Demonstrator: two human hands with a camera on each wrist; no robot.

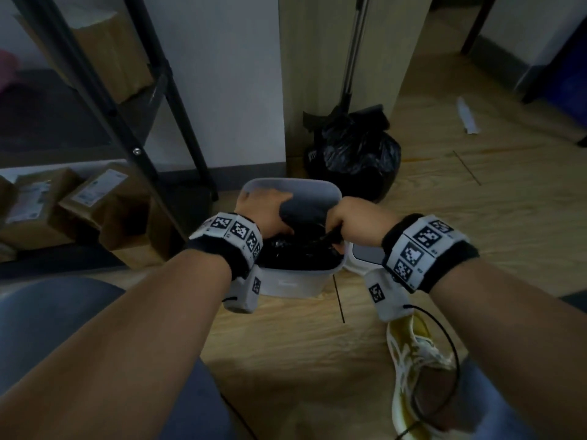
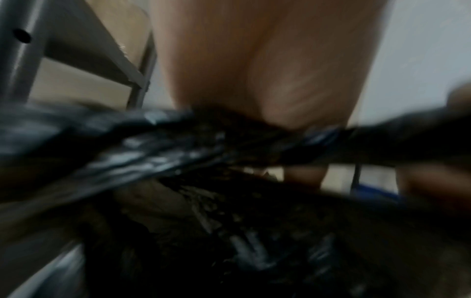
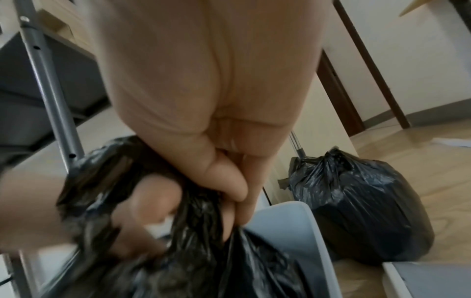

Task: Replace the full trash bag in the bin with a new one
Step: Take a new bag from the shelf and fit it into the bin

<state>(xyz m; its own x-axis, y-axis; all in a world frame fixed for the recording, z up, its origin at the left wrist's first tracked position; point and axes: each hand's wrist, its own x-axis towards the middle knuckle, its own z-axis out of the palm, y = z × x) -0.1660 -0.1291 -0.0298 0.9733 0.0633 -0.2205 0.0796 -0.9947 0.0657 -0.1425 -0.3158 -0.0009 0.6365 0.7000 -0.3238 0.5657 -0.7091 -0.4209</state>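
A light grey bin (image 1: 290,185) stands on the wooden floor with a loose black bag (image 1: 298,252) bunched inside it. My left hand (image 1: 270,211) reaches over the bin's left rim and grips the bag's plastic (image 2: 153,151); in the right wrist view its fingers (image 3: 142,211) are wrapped in the film. My right hand (image 1: 341,217) is fisted round a gathered strand of the same bag (image 3: 198,262) above the bin's right rim (image 3: 293,213). A full, tied black bag (image 1: 359,150) sits on the floor behind the bin, against the wall.
The bin's lid (image 1: 365,254) lies on the floor to its right. A metal rack (image 1: 143,122) with cardboard boxes (image 1: 63,201) stands at the left. A broom handle (image 1: 352,58) leans by the full bag. A yellow shoe (image 1: 419,360) is near my right forearm.
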